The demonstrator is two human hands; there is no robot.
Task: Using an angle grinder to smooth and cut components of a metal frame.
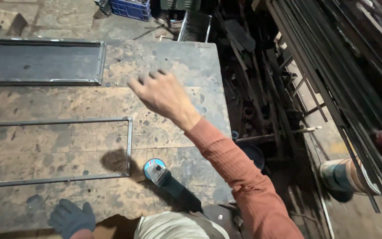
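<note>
Above the stained worktop (177, 57), the bare right hand (162, 93) hovers, grip wide, holding nothing. Lower left, the gloved left hand (70, 217) rests spread beside a thin metal frame (129, 146); an angle grinder (164, 177) lies near.

The gloved left hand (70, 217) is cut off at the wrist by the bottom edge. The thin metal frame (128, 146) runs off the left side. The grinder (166, 179) has its rear end hidden behind the person's body.

Blue crate (131, 9), steel bars (332, 66), dark bucket (254, 155)
</note>
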